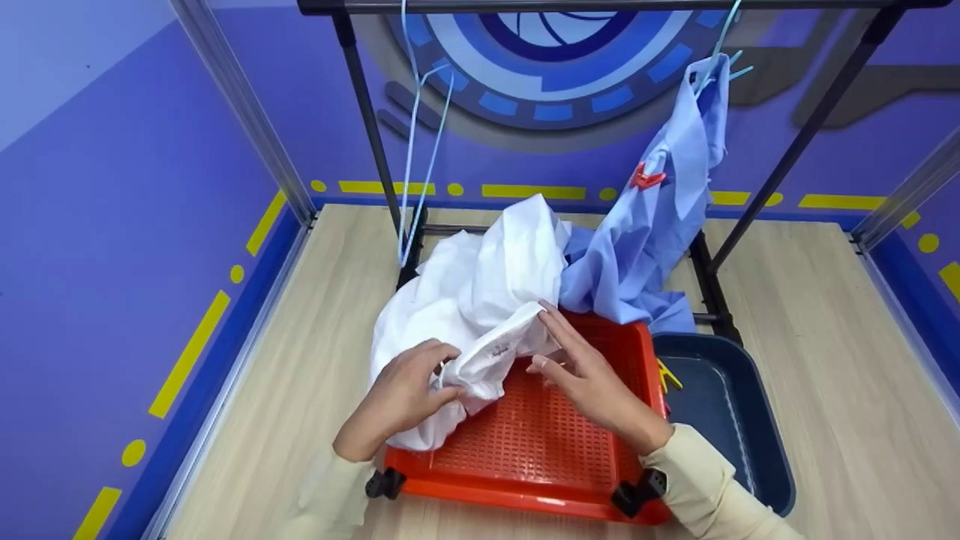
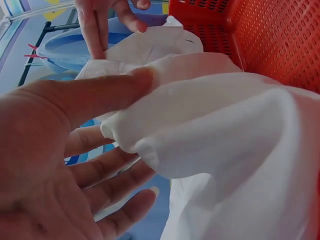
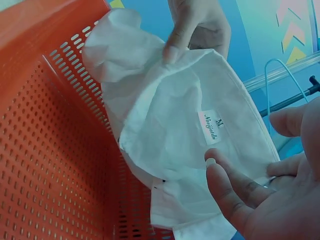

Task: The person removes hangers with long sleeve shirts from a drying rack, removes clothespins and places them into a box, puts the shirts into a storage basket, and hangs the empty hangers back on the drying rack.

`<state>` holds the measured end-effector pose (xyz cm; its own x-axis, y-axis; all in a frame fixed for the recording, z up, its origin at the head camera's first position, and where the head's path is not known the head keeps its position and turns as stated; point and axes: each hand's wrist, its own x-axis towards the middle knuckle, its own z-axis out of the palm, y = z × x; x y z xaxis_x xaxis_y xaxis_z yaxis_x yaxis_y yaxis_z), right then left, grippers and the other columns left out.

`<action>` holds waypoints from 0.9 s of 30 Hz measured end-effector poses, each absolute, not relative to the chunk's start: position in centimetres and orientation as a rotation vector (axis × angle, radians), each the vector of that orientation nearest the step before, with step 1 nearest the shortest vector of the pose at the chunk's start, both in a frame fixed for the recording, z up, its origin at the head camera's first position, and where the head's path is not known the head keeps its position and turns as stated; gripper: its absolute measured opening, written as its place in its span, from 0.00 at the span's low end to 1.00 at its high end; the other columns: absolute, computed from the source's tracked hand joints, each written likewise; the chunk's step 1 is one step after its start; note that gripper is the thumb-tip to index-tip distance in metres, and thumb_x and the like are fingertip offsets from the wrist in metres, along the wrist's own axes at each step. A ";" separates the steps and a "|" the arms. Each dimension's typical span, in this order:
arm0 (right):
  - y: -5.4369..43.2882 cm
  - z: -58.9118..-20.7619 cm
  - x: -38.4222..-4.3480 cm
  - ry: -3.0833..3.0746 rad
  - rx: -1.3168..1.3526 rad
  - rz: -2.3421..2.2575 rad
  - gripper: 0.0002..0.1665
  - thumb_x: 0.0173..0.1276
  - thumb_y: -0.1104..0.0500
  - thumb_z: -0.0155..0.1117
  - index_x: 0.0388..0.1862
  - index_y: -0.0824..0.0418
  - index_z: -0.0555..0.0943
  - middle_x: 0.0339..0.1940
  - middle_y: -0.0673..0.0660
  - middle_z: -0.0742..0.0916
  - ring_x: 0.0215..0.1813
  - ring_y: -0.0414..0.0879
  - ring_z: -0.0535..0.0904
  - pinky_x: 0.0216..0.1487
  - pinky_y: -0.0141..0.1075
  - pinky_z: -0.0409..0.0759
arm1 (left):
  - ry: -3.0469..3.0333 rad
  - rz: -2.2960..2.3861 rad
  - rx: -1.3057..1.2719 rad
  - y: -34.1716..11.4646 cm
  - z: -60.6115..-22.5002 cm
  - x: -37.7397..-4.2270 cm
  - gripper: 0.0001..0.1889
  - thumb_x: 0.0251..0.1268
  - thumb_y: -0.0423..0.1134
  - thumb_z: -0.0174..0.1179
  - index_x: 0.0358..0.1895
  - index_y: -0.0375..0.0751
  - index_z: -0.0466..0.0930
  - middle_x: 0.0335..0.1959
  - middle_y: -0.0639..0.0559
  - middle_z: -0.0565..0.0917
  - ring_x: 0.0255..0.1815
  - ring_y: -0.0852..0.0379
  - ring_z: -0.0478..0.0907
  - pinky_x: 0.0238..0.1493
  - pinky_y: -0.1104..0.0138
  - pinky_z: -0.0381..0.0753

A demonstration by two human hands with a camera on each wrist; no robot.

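Note:
A white shirt (image 1: 517,262) is bunched over the left and far part of a red basket (image 1: 525,499), its collar opening facing me. My left hand (image 1: 401,394) pinches the left side of the collar, thumb on top and fingers beneath, as the right wrist view also shows. With fingers extended, my right hand (image 1: 596,382) touches the collar's other end, its thumb apart from the cloth. A size label (image 3: 210,127) marked M shows inside the neck. The rest of the shirt lies in folds that hide its sleeves.
A light-blue garment (image 1: 660,225) hangs at the right from a hanger, with a red clip (image 1: 646,177) on it. Left of it, a bare blue hanger (image 1: 415,150) hangs from a black rack (image 1: 525,7). Beside the basket sits a dark tray (image 1: 712,420) near a yellow clip (image 1: 667,375).

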<state>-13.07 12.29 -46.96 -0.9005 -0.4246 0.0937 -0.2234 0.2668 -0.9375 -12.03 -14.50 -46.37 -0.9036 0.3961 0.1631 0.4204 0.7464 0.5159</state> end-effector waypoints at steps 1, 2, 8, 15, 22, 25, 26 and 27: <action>12.3 -46.9 -13.1 2.363 -0.619 -1.695 0.38 0.73 0.60 0.55 0.78 0.55 0.52 0.80 0.54 0.54 0.44 0.40 0.83 0.41 0.37 0.83 | -2.884 -0.851 -0.680 -14.5 -46.3 -12.1 0.11 0.54 0.41 0.71 0.38 0.47 0.80 0.31 0.55 0.78 0.31 0.57 0.74 0.34 0.69 0.73; 12.3 -46.9 -13.1 2.365 -0.624 -1.697 0.38 0.73 0.61 0.54 0.78 0.55 0.52 0.80 0.54 0.54 0.44 0.40 0.83 0.41 0.37 0.83 | -2.876 -0.839 -0.678 -14.5 -46.3 -12.1 0.08 0.56 0.41 0.69 0.33 0.46 0.78 0.27 0.55 0.76 0.28 0.59 0.72 0.31 0.70 0.70; 12.5 -46.7 -13.2 2.349 -0.644 -1.715 0.37 0.73 0.64 0.52 0.78 0.56 0.53 0.80 0.53 0.54 0.42 0.42 0.84 0.40 0.36 0.83 | -2.841 -0.860 -0.619 -14.7 -45.3 -12.2 0.08 0.65 0.38 0.61 0.26 0.46 0.76 0.22 0.59 0.69 0.25 0.62 0.65 0.29 0.71 0.66; 13.0 -46.2 -13.4 2.396 -0.678 -1.624 0.38 0.67 0.77 0.41 0.75 0.55 0.62 0.79 0.54 0.60 0.36 0.41 0.84 0.34 0.30 0.78 | -2.738 -0.959 -0.549 -15.2 -43.0 -11.9 0.13 0.70 0.33 0.54 0.53 0.49 0.81 0.37 0.56 0.79 0.35 0.61 0.71 0.39 0.66 0.74; 13.4 -46.2 -13.9 2.584 -0.819 -1.360 0.38 0.64 0.78 0.42 0.71 0.56 0.69 0.79 0.51 0.61 0.32 0.38 0.82 0.49 0.30 0.75 | -2.733 -1.034 -0.552 -15.5 -41.3 -11.7 0.13 0.71 0.33 0.52 0.53 0.51 0.79 0.41 0.56 0.78 0.39 0.62 0.72 0.42 0.66 0.75; 13.5 -46.0 -14.1 2.754 -0.904 -1.121 0.38 0.64 0.77 0.47 0.70 0.52 0.70 0.79 0.48 0.60 0.34 0.41 0.81 0.37 0.28 0.76 | -2.734 -0.998 -0.604 -15.8 -40.8 -11.6 0.13 0.70 0.32 0.52 0.52 0.51 0.79 0.40 0.56 0.77 0.38 0.62 0.72 0.40 0.67 0.75; 13.5 -45.9 -14.2 2.824 -0.941 -1.006 0.39 0.63 0.77 0.50 0.70 0.50 0.69 0.79 0.47 0.59 0.34 0.42 0.80 0.34 0.27 0.76 | -2.731 -0.983 -0.630 -15.9 -40.6 -11.6 0.13 0.70 0.32 0.52 0.52 0.50 0.79 0.40 0.55 0.77 0.38 0.61 0.72 0.39 0.67 0.75; 13.5 -45.7 -14.3 2.892 -0.979 -0.883 0.41 0.62 0.77 0.53 0.71 0.47 0.69 0.79 0.46 0.59 0.34 0.42 0.79 0.30 0.26 0.74 | -2.728 -0.971 -0.657 -16.0 -40.5 -11.6 0.13 0.70 0.32 0.52 0.51 0.50 0.80 0.40 0.55 0.77 0.37 0.61 0.73 0.39 0.68 0.75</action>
